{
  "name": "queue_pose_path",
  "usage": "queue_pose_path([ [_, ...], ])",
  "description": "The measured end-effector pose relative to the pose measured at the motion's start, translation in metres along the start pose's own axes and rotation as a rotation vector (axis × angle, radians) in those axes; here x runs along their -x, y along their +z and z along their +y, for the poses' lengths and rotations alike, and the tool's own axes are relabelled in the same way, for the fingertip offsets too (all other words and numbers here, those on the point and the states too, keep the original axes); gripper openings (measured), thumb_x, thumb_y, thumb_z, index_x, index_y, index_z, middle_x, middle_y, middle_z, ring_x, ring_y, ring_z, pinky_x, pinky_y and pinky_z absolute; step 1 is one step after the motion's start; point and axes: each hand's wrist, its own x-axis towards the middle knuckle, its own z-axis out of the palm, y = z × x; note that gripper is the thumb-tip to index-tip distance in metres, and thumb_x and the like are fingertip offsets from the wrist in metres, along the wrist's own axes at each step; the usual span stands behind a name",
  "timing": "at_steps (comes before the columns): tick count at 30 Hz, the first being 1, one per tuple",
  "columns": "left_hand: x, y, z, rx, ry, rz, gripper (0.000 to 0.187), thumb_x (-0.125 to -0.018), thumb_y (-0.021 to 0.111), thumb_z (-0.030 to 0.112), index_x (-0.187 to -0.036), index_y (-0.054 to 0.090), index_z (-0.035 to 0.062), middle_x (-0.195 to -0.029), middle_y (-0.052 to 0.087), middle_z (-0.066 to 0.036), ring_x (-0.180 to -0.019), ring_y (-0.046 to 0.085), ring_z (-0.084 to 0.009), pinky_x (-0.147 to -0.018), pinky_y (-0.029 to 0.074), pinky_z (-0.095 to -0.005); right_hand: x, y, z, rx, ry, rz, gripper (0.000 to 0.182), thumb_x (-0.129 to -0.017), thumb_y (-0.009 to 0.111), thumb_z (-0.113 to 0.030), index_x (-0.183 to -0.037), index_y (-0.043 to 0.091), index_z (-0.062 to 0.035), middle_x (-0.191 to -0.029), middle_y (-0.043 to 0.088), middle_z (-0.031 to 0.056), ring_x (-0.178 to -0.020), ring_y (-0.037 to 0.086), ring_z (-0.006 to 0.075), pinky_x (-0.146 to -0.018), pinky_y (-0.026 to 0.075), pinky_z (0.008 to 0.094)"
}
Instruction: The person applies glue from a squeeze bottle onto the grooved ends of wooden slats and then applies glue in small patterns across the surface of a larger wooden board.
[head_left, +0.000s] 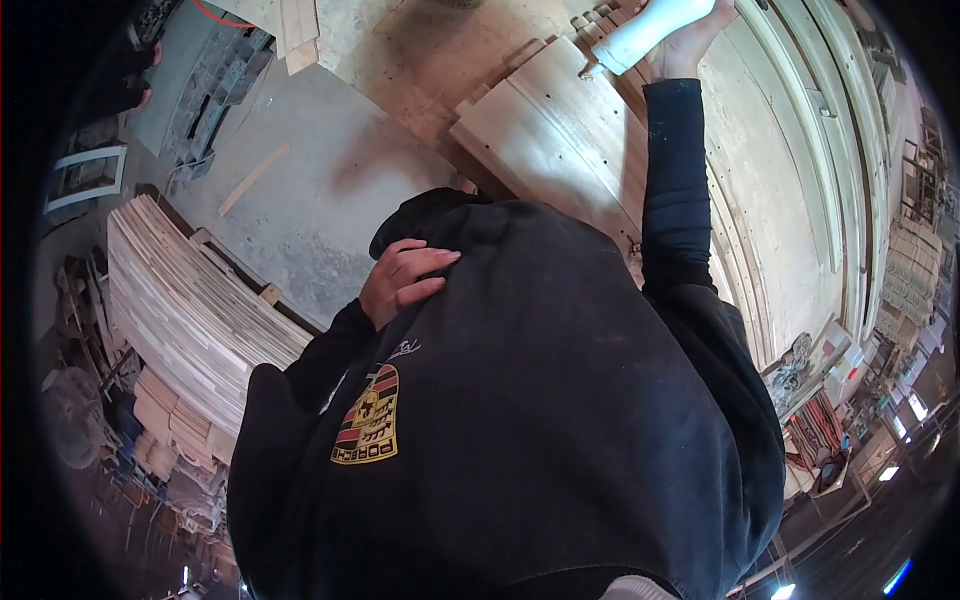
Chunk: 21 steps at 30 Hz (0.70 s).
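My right hand (688, 45), at the top right, is closed around a white squeeze bottle (655, 35). The bottle is tilted, its narrow nozzle pointing down and left over pale wooden boards (560, 125) that lie side by side with small dark spots on them. Part of the bottle is cut off by the upper edge of the view. My left hand (408, 277) rests against the front of my black sweatshirt (540, 370), fingers extended over the cloth and holding nothing that I can see.
A tall stack of wooden strips (190, 290) stands at the left. Long light boards (800, 150) curve along the right side. On the grey floor (310, 210) lies a thin wood strip (252, 180). Another person's hand (146, 98) shows at the far upper left.
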Motion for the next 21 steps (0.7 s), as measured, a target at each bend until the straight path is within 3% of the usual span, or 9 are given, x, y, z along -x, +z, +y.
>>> queue_pose_path([
  [4, -0.001, 0.000, 0.001, -0.004, 0.002, 0.012, 0.037, -0.083, 0.062, 0.013, -0.116, 0.044, 0.0129, -0.127, 0.056, -0.013, -0.112, 0.057, -0.0275, -0.098, 0.043, -0.0458, 0.006, 0.005, -0.002, 0.010, 0.111, -0.032, 0.068, -0.080, 0.041, -0.080, -0.089, 0.057, -0.0144, -0.059, 0.053, 0.0066, -0.045, 0.053, 0.0213, -0.040, 0.045, 0.0327],
  [7, -0.002, -0.001, 0.001, -0.009, 0.000, 0.003, 0.037, -0.083, 0.062, 0.013, -0.115, 0.044, 0.0126, -0.126, 0.057, -0.013, -0.112, 0.058, -0.0275, -0.098, 0.043, -0.0458, 0.003, 0.009, 0.003, -0.051, 0.051, -0.058, 0.068, -0.080, 0.041, -0.081, -0.087, 0.056, -0.0144, -0.059, 0.053, 0.0064, -0.045, 0.053, 0.0214, -0.040, 0.045, 0.0330],
  [16, -0.006, -0.001, 0.002, 0.004, -0.017, 0.024, 0.037, -0.083, 0.063, 0.014, -0.115, 0.045, 0.0125, -0.126, 0.057, -0.013, -0.111, 0.058, -0.0276, -0.097, 0.043, -0.0459, -0.008, 0.003, 0.007, 0.019, -0.054, -0.012, 0.068, -0.081, 0.040, -0.080, -0.089, 0.057, -0.0149, -0.060, 0.054, 0.0064, -0.046, 0.054, 0.0215, -0.039, 0.046, 0.0324],
  [19, -0.006, -0.002, -0.001, 0.015, -0.011, 0.019, 0.036, -0.083, 0.063, 0.014, -0.115, 0.045, 0.0126, -0.126, 0.057, -0.013, -0.112, 0.058, -0.0276, -0.098, 0.043, -0.0459, 0.012, 0.011, 0.000, -0.011, 0.092, -0.043, 0.067, -0.081, 0.041, -0.080, -0.090, 0.057, -0.0153, -0.060, 0.054, 0.0051, -0.045, 0.054, 0.0198, -0.039, 0.045, 0.0305],
  [21, -0.006, -0.002, -0.001, 0.013, -0.015, 0.015, 0.036, -0.083, 0.063, 0.014, -0.115, 0.045, 0.0128, -0.126, 0.057, -0.013, -0.112, 0.058, -0.0276, -0.098, 0.043, -0.0460, 0.008, 0.005, 0.001, -0.010, 0.014, -0.055, 0.065, -0.083, 0.041, -0.078, -0.091, 0.057, -0.0151, -0.063, 0.055, 0.0040, -0.046, 0.054, 0.0183, -0.039, 0.045, 0.0300],
])
